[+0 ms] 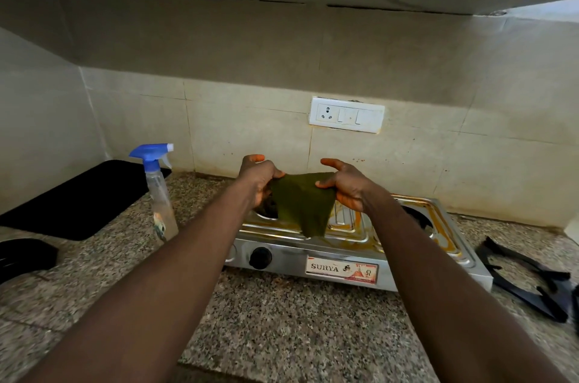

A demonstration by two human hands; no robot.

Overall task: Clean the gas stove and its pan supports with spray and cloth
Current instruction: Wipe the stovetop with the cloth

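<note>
At far left a black mat point(78, 201) is laid on the speckled counter point(282, 320); just beside it a clear spray bottle point(159, 194) with a blue trigger head is stood upright; a dark green cloth point(302, 204) is held spread above the steel gas stove point(344, 254), one upper corner pinched in the closed fingers of the left hand point(260, 179), the other gripped between thumb and fingers of the right hand point(344, 185), its lower point hanging free over the stained stove top; a black knob point(260, 258) is seen on the stove front; black pan supports point(532, 285) are laid on the counter at far right, apart from the stove.
</note>
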